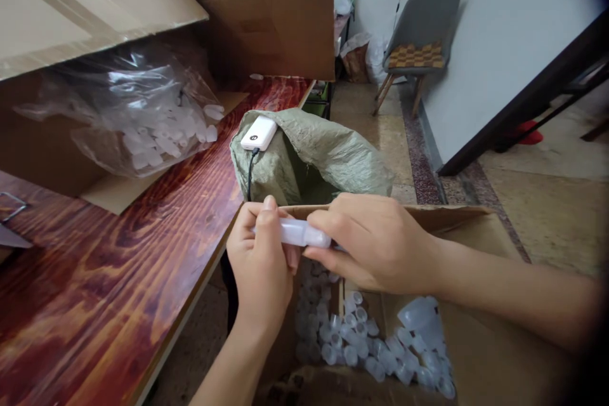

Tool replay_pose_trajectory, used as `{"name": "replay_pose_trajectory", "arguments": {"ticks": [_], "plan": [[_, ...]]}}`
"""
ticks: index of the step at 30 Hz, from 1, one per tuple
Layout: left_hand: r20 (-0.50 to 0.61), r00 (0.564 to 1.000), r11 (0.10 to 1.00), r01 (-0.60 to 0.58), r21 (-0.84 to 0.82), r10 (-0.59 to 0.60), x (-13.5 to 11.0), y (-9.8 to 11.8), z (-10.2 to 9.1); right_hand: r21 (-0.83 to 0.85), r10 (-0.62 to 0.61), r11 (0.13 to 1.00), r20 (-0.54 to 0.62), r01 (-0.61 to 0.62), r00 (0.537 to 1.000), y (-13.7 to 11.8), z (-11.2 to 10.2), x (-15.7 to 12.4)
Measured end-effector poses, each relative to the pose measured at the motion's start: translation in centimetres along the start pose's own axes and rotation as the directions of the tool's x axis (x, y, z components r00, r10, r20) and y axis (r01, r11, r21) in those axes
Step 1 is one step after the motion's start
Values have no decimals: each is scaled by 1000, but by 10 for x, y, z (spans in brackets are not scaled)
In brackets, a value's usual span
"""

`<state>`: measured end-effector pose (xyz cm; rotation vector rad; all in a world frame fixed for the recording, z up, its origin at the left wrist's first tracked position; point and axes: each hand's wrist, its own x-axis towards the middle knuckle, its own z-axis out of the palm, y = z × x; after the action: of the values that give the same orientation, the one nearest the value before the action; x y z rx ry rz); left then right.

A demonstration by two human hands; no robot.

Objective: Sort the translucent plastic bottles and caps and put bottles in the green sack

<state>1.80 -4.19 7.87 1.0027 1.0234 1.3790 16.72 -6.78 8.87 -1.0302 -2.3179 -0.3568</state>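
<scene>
A small translucent white plastic bottle (294,232) lies sideways between my two hands, above an open cardboard box. My left hand (264,254) is closed around its left end, thumb on top. The fingers of my right hand (375,238) pinch the rounded right end, which looks like a cap. Part of the bottle is hidden by my fingers. Below, many small translucent plastic caps (352,336) lie loose in the cardboard box (499,342). Among them is a larger clear plastic piece (422,320) whose kind I cannot make out.
On the wood-grained red table (157,273), a tipped carton (52,139) holds a clear bag of white plastic pieces (157,133). A green woven sack (333,143) stands beyond the box, bearing a white power bank (259,133) with a cable. Farther back is a grey chair (423,32).
</scene>
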Motion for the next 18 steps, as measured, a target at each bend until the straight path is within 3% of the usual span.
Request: {"name": "replay_pose_trajectory", "arguments": {"ticks": [3,7,9,11,13,14,15,16,18], "plan": [[-10,1000,998,-16,55,17,-4,-2,-1,120,189,974,31,-191,982,-10,2,2],[10,986,985,-168,25,168,-8,-8,-1,411,394,807,161,-424,905,-13,-5,4],[65,952,953,-297,-58,301,-8,-13,-1,511,478,731,89,-452,874,-10,-14,8],[136,906,915,-401,-33,402,-8,-19,-2,599,592,683,-119,-418,797,-3,-22,12],[276,882,881,-438,177,383,-7,-24,-3,578,657,700,-291,-420,696,6,-25,16],[377,865,836,-453,310,330,-7,-27,-3,511,671,715,-308,-477,674,11,-23,18],[494,832,765,-483,426,251,-7,-31,-2,405,681,721,-268,-562,681,17,-20,19],[624,768,662,-545,515,146,-8,-36,-1,263,701,710,-171,-653,693,22,-15,19],[802,587,417,-706,572,-107,-12,-51,2,-10,748,663,55,-749,661,30,-3,20]]}}
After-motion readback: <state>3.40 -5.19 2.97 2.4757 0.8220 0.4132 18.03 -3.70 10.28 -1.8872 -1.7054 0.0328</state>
